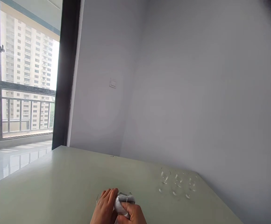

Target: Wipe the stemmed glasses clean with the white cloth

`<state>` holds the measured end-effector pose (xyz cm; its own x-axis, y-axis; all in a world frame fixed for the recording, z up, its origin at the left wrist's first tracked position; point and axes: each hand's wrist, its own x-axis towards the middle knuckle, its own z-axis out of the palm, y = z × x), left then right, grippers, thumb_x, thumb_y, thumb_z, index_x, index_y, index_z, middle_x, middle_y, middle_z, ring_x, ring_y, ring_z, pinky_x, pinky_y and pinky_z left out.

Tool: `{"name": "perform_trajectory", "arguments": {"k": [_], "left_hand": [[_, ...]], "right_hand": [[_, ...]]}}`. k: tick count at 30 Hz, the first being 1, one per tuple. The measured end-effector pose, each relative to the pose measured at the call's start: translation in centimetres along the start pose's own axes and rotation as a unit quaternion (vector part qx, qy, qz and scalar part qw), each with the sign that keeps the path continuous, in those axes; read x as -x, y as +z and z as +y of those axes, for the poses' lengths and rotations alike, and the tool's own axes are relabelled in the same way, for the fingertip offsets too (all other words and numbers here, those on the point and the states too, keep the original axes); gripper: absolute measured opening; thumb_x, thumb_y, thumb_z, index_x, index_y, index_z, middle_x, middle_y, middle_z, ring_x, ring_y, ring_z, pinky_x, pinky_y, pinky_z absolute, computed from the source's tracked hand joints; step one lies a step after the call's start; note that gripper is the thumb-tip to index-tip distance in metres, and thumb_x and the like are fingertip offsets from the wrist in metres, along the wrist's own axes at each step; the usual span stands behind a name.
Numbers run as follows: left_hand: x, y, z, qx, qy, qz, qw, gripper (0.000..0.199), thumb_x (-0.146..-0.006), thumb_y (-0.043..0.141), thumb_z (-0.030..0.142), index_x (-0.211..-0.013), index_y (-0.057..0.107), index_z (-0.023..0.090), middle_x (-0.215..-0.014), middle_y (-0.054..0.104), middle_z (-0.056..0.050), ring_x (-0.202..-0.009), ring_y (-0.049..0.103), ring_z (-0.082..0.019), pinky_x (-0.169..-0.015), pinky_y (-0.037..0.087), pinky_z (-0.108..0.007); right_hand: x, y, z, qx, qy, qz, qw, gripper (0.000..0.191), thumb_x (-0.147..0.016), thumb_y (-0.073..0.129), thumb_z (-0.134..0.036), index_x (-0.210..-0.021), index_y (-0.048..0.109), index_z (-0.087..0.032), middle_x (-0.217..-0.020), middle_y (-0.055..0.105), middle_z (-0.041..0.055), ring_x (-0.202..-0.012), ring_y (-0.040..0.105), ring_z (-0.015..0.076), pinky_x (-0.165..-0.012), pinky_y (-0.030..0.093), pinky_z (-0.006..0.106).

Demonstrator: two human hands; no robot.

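Nearest me, my right hand pinches a soft white-and-grey fabric cloth, and my left hand curls around what I take for a clear, thin-walled drinking glass, so each grip is narrow and filled. The glass sits between my hands over the smooth, pale green table; whether the cloth lies inside or around it, I cannot tell. I judge it light, stiff, slippery and easily cracked, best cradled by the bowl with no squeeze on the rim; the cloth should simply give. Farther right stand three clear stemmed glasses, well apart from my hands, with the plain grey wall beyond.
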<state>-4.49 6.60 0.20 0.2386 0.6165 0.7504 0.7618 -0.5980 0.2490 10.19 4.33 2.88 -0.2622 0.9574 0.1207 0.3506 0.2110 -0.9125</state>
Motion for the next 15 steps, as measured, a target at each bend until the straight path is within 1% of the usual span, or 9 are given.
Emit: {"name": "perform_trajectory", "arguments": {"k": [1,3,5,7,9,10,12,14,15], "left_hand": [[-0.2,-0.4,-0.1,-0.027,0.037,0.010,0.999,0.048,-0.062,0.049,0.002,-0.106,0.049,0.020,-0.090,0.067,-0.005,-0.081,0.062,-0.020,-0.076,0.048,-0.034],[-0.7,-1.0,-0.4,-0.065,0.114,0.023,0.991,0.045,-0.071,0.049,0.004,-0.113,0.048,0.019,-0.096,0.068,-0.006,-0.085,0.063,-0.021,-0.081,0.047,-0.035],[-1.0,-1.4,-0.6,-0.058,0.153,-0.006,0.987,0.037,-0.078,0.050,0.009,-0.113,0.051,0.020,-0.097,0.070,-0.005,-0.081,0.065,-0.020,-0.077,0.048,-0.033],[-1.2,-1.6,-0.7,-0.004,0.123,-0.083,0.989,0.032,-0.079,0.054,0.015,-0.111,0.054,0.022,-0.098,0.071,-0.004,-0.077,0.066,-0.019,-0.069,0.048,-0.029],[-1.4,-1.7,-0.5,0.103,0.004,-0.164,0.981,0.034,-0.076,0.060,0.021,-0.110,0.057,0.024,-0.097,0.071,-0.003,-0.074,0.065,-0.018,-0.065,0.046,-0.027],[-1.4,-1.8,-0.3,0.181,-0.078,-0.208,0.958,0.035,-0.073,0.063,0.025,-0.108,0.058,0.024,-0.093,0.071,-0.003,-0.068,0.063,-0.017,-0.062,0.045,-0.027],[-1.6,-1.9,-0.1,0.337,-0.208,-0.301,0.868,0.040,-0.065,0.068,0.040,-0.099,0.062,0.020,-0.076,0.068,-0.002,-0.054,0.056,-0.014,-0.051,0.042,-0.025],[-1.8,-2.1,0.0,0.433,-0.243,-0.379,0.781,0.054,-0.054,0.067,0.061,-0.082,0.066,0.015,-0.059,0.060,0.001,-0.045,0.049,-0.011,-0.043,0.037,-0.023],[-1.9,-2.2,0.1,0.452,-0.235,-0.402,0.761,0.061,-0.049,0.064,0.070,-0.074,0.066,0.014,-0.054,0.056,0.001,-0.044,0.048,-0.011,-0.042,0.037,-0.023]], "right_hand": [[-0.1,-0.3,-0.3,-0.026,0.018,-0.002,1.000,0.012,-0.060,0.064,-0.022,-0.069,0.069,-0.018,-0.053,0.051,-0.0023,-0.051,0.045,0.0117,-0.049,0.036,0.021],[-0.4,-0.9,-0.7,-0.118,0.074,-0.001,0.990,0.021,-0.063,0.063,-0.028,-0.078,0.067,-0.015,-0.049,0.046,-0.0044,-0.045,0.040,0.0095,-0.043,0.031,0.021],[-0.4,-1.6,-0.9,-0.217,0.118,-0.012,0.969,0.037,-0.065,0.063,-0.038,-0.092,0.063,-0.013,-0.048,0.044,-0.0060,-0.040,0.038,0.0085,-0.039,0.028,0.021],[-0.1,-2.4,-1.1,-0.248,0.130,-0.029,0.959,0.047,-0.064,0.064,-0.044,-0.098,0.060,-0.011,-0.048,0.044,-0.0066,-0.039,0.038,0.0078,-0.038,0.027,0.020],[0.7,-3.6,-1.6,-0.202,0.139,-0.027,0.969,0.048,-0.061,0.066,-0.038,-0.101,0.061,-0.012,-0.054,0.049,-0.0052,-0.043,0.042,0.0084,-0.040,0.031,0.020],[1.2,-4.3,-2.1,-0.164,0.143,-0.025,0.976,0.046,-0.061,0.067,-0.034,-0.102,0.061,-0.014,-0.059,0.052,-0.0039,-0.047,0.046,0.0096,-0.043,0.034,0.021],[2.6,-5.8,-3.2,-0.078,0.132,-0.035,0.988,0.039,-0.058,0.069,-0.026,-0.096,0.065,-0.020,-0.070,0.060,-0.0015,-0.060,0.054,0.0136,-0.050,0.038,0.022],[3.8,-7.2,-4.3,-0.004,0.105,-0.055,0.993,0.028,-0.057,0.071,-0.024,-0.085,0.070,-0.024,-0.078,0.064,-0.0016,-0.068,0.057,0.0171,-0.053,0.038,0.023],[4.2,-7.7,-4.7,0.022,0.093,-0.062,0.993,0.024,-0.057,0.072,-0.024,-0.080,0.071,-0.026,-0.079,0.065,-0.0021,-0.070,0.057,0.0180,-0.053,0.037,0.023]]}}
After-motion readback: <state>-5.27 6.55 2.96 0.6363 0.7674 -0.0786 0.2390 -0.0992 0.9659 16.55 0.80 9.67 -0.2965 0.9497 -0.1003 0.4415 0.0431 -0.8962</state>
